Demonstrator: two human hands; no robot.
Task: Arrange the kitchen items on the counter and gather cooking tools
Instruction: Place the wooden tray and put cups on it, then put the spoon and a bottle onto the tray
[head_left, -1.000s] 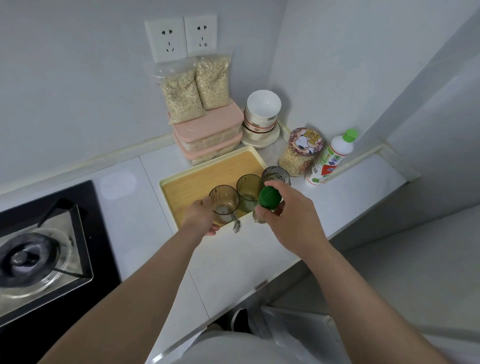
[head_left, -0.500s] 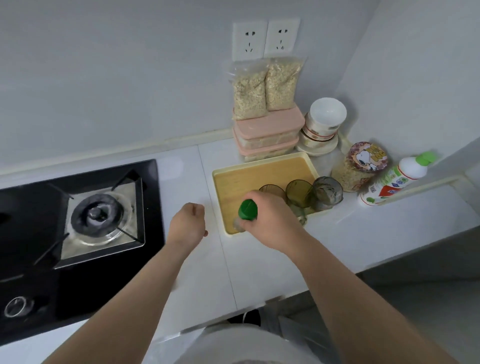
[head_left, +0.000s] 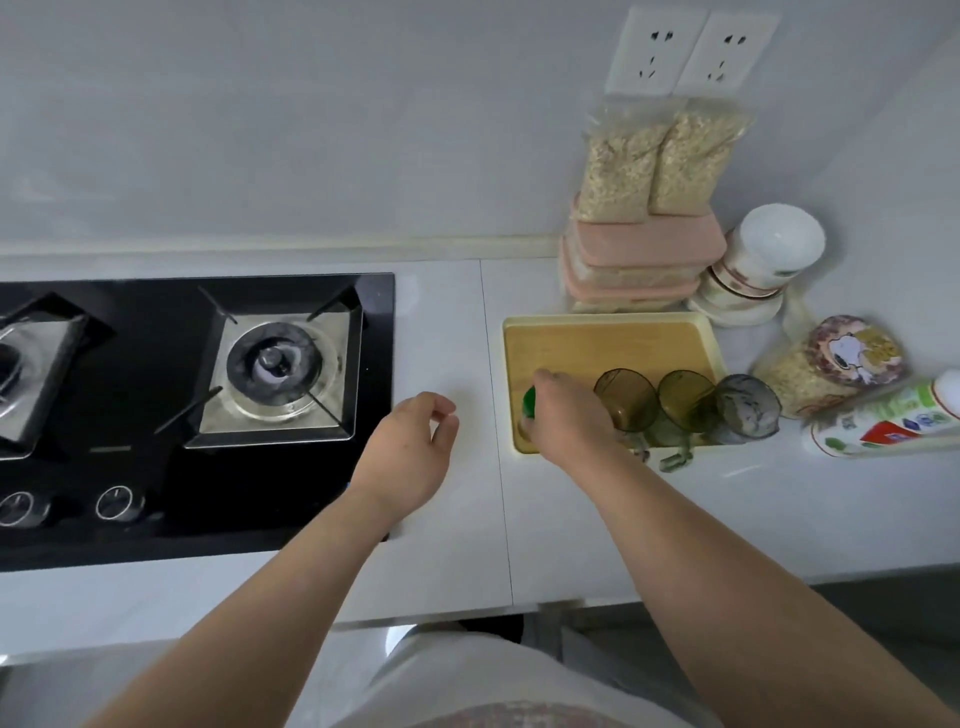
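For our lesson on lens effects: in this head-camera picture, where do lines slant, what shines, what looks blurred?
Head view: wide-angle lens slants the wall sockets; head view: even, soft light, the burner pan shines; head view: the right hand and tinted glasses look slightly smeared.

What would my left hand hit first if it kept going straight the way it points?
Likely the far left corner of the yellow tray; bare counter lies before the left hand, though its height is unclear.
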